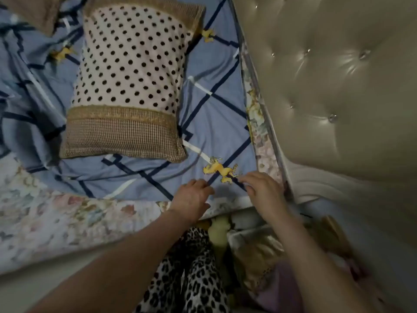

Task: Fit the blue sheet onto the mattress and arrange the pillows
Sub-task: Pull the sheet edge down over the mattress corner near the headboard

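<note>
The tufted cream headboard [327,86] fills my right side as I lean over the head corner of the bed, where the floral mattress [56,220] shows bare along its near edge and in a strip beside the headboard. The blue sheet [212,123], crossed with dark lines and yellow figures, lies over the top of the mattress but stops short of that edge, rumpled at far left, so the corner is, by my reading, not yet fitted. A polka-dot pillow [130,71] with a brown woven band lies on the sheet, well back from the corner, likely parked there to leave the hem free; a second pillow [38,12] peeks in at top left. My left hand [191,199] and right hand [264,188] meet the sheet's hem at the corner, fingers bent onto the fabric; whether either truly pinches it I cannot tell, as the fingertips are blurred.
</note>
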